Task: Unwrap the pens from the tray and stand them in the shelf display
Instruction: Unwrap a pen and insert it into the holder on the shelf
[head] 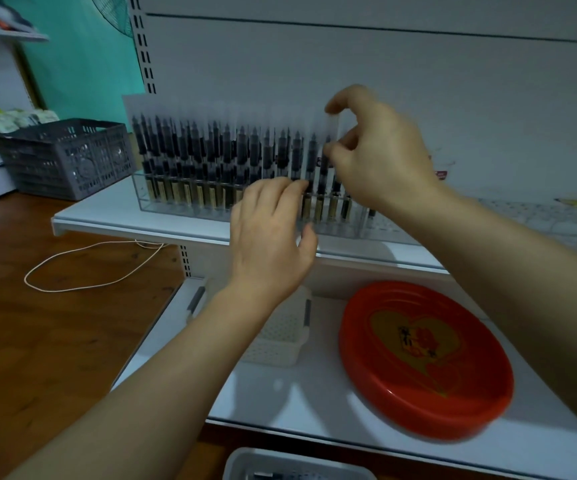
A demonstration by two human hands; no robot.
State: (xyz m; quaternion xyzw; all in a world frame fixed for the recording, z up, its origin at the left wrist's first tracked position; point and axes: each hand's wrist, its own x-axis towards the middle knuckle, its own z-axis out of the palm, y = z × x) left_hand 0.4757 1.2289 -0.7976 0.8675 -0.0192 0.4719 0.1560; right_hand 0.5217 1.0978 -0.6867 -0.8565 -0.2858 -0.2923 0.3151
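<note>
A clear acrylic display [162,202] on the upper shelf holds several black pens [211,154] standing upright in rows. My right hand [373,150] is at the display's right end, its thumb and fingers pinching the top of a pen [322,174] standing there. My left hand [269,233] rests with straight fingers against the display's front, touching the pens in the near row. A red round tray [425,362] with a gold heart lies on the lower shelf and looks empty.
A white perforated basket [280,337] sits left of the red tray, partly behind my left forearm. A grey crate [68,157] stands at the upper shelf's left end. A white cord [82,265] loops on the wooden floor. Another tray's rim [297,462] shows at the bottom.
</note>
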